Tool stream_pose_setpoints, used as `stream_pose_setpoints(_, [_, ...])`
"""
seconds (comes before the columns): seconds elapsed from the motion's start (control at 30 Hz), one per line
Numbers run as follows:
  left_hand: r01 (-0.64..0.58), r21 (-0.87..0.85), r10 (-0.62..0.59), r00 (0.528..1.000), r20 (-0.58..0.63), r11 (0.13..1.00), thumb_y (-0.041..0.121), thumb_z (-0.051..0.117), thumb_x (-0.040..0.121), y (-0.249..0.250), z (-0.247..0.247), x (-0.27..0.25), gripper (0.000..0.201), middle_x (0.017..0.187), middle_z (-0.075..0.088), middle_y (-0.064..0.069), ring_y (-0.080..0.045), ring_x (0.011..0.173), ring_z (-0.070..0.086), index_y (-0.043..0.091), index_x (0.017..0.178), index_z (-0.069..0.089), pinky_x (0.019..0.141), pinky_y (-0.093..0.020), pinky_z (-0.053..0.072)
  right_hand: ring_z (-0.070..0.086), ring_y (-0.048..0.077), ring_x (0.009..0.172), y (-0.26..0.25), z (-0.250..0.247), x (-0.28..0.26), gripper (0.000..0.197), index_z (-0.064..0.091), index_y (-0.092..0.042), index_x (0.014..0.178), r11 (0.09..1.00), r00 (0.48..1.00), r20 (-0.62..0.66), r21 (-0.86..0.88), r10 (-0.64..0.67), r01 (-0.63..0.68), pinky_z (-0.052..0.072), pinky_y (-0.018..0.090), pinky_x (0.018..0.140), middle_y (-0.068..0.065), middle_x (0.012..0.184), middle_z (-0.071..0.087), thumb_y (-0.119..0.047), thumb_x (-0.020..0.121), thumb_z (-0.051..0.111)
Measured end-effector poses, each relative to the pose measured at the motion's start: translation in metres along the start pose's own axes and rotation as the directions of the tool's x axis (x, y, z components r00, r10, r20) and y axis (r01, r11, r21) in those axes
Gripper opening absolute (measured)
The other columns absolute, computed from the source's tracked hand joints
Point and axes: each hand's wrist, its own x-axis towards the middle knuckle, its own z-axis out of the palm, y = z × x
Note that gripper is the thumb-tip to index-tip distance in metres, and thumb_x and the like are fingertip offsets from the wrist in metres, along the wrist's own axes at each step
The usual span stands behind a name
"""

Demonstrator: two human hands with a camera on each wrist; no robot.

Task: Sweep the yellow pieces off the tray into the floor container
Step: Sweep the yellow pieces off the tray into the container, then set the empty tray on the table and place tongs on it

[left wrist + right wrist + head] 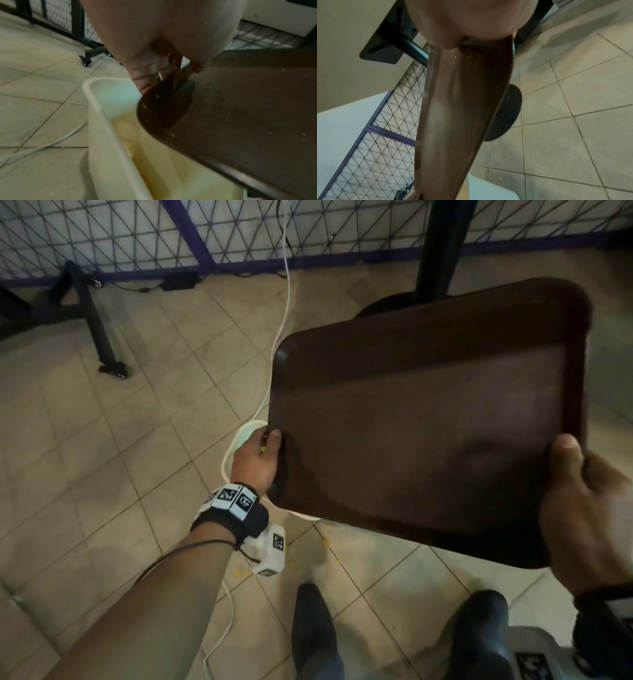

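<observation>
I hold a dark brown tray (428, 419) tilted over a white floor container (239, 440). My left hand (260, 453) grips the tray's lower left edge, thumb on top. My right hand (582, 508) grips its near right corner, thumb on the rim. In the left wrist view the tray (248, 115) slopes down into the container (109, 121), whose inside looks yellowish. Only tiny yellow specks (172, 134) cling to the tray. The right wrist view looks along the tray (462, 115) toward the container (488, 189).
Yellow pieces (325, 541) lie scattered on the tiled floor beside the container. A white cable (284, 302) runs across the floor. A black table post (442, 248) with a round base (505, 112) stands behind the tray. Wire fencing (137, 234) lines the back. My shoes (315, 631) are near.
</observation>
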Motion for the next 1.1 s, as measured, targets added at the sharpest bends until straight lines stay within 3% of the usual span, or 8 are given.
stream_pose_setpoints(0.07, [0.009, -0.008, -0.01, 0.999, -0.052, 1.0, 0.038, 0.045, 0.102, 0.0, -0.001, 0.002, 0.036, 0.126, 0.065, -0.01, -0.03, 0.116, 0.057, 0.018, 0.126, 0.062, 0.088, -0.027, 0.035, 0.058, 0.027, 0.082, 0.001, -0.001, 0.003, 0.04, 0.058, -0.026, 0.081, 0.997, 0.996, 0.034, 0.004, 0.079, -0.079, 0.051, 0.047, 0.079, -0.006, 0.081, 0.059, -0.057, 0.096, 0.037])
stream_pose_setpoints(0.2, [0.014, -0.008, -0.015, 0.994, -0.109, 1.0, 0.034, 0.051, 0.098, 0.001, -0.02, -0.01, 0.03, 0.112, 0.07, -0.009, -0.028, 0.105, 0.061, 0.017, 0.117, 0.067, 0.087, -0.031, 0.043, 0.061, 0.032, 0.08, -0.002, -0.013, -0.003, 0.045, 0.058, -0.019, 0.078, 0.988, 0.988, 0.047, -0.057, 0.147, -0.144, 0.052, 0.045, 0.074, 0.01, 0.084, 0.063, -0.055, 0.096, 0.039])
stream_pose_setpoints(0.4, [0.073, -0.056, -0.079, 0.99, -0.121, 0.996, 0.03, 0.056, 0.097, 0.024, -0.069, -0.076, 0.021, 0.087, 0.066, 0.001, -0.019, 0.084, 0.06, 0.017, 0.106, 0.069, 0.076, -0.025, 0.041, 0.063, 0.039, 0.077, -0.028, -0.062, -0.037, 0.056, 0.059, -0.016, 0.076, 0.951, 0.973, 0.036, -0.225, 0.227, -0.214, 0.054, 0.057, 0.074, 0.017, 0.082, 0.065, -0.065, 0.089, 0.034])
stream_pose_setpoints(0.57, [0.172, -0.023, -0.174, 0.982, -0.075, 0.985, 0.03, 0.055, 0.097, 0.059, -0.129, -0.149, 0.02, 0.084, 0.066, -0.001, -0.026, 0.083, 0.062, 0.015, 0.103, 0.067, 0.074, -0.027, 0.041, 0.062, 0.034, 0.071, -0.079, -0.127, -0.085, 0.055, 0.063, -0.007, 0.083, 0.921, 0.959, 0.063, -0.302, 0.276, -0.245, 0.053, 0.043, 0.066, 0.017, 0.078, 0.064, -0.053, 0.096, 0.037])
stream_pose_setpoints(0.67, [0.217, 0.015, -0.216, 0.975, -0.042, 0.976, 0.032, 0.054, 0.097, 0.092, -0.175, -0.191, 0.021, 0.088, 0.068, -0.004, -0.029, 0.085, 0.063, 0.017, 0.106, 0.067, 0.075, -0.031, 0.044, 0.058, 0.028, 0.064, -0.113, -0.171, -0.121, 0.049, 0.061, -0.008, 0.081, 0.9, 0.942, 0.068, -0.326, 0.329, -0.291, 0.042, 0.03, 0.056, 0.018, 0.078, 0.064, -0.047, 0.099, 0.039])
stream_pose_setpoints(0.83, [0.183, 0.06, -0.181, 0.983, -0.041, 0.981, 0.03, 0.055, 0.098, 0.16, -0.251, -0.243, 0.022, 0.089, 0.069, -0.007, -0.026, 0.081, 0.06, 0.013, 0.107, 0.067, 0.075, -0.029, 0.041, 0.063, 0.031, 0.072, -0.166, -0.239, -0.166, 0.044, 0.059, -0.019, 0.077, 0.883, 0.926, 0.062, -0.331, 0.373, -0.333, 0.053, 0.042, 0.069, 0.009, 0.074, 0.064, -0.052, 0.096, 0.038])
stream_pose_setpoints(1.0, [0.131, 0.0, -0.131, 0.987, -0.092, 0.991, 0.028, 0.056, 0.098, 0.23, -0.304, -0.263, 0.021, 0.084, 0.064, -0.001, -0.022, 0.079, 0.057, 0.012, 0.105, 0.066, 0.075, -0.029, 0.04, 0.055, 0.025, 0.065, -0.227, -0.296, -0.165, 0.039, 0.059, -0.009, 0.079, 0.932, 0.951, 0.066, -0.231, 0.302, -0.28, 0.036, 0.029, 0.053, 0.005, 0.067, 0.057, -0.037, 0.101, 0.043])
stream_pose_setpoints(1.1, [0.072, -0.036, -0.076, 0.988, -0.136, 0.997, 0.027, 0.055, 0.098, 0.274, -0.316, -0.258, 0.02, 0.083, 0.062, -0.001, -0.022, 0.077, 0.055, 0.01, 0.103, 0.066, 0.073, -0.029, 0.039, 0.052, 0.021, 0.066, -0.26, -0.323, -0.144, 0.035, 0.061, -0.009, 0.084, 0.96, 0.971, 0.057, -0.178, 0.231, -0.218, 0.033, 0.027, 0.054, 0.005, 0.071, 0.058, -0.035, 0.101, 0.045])
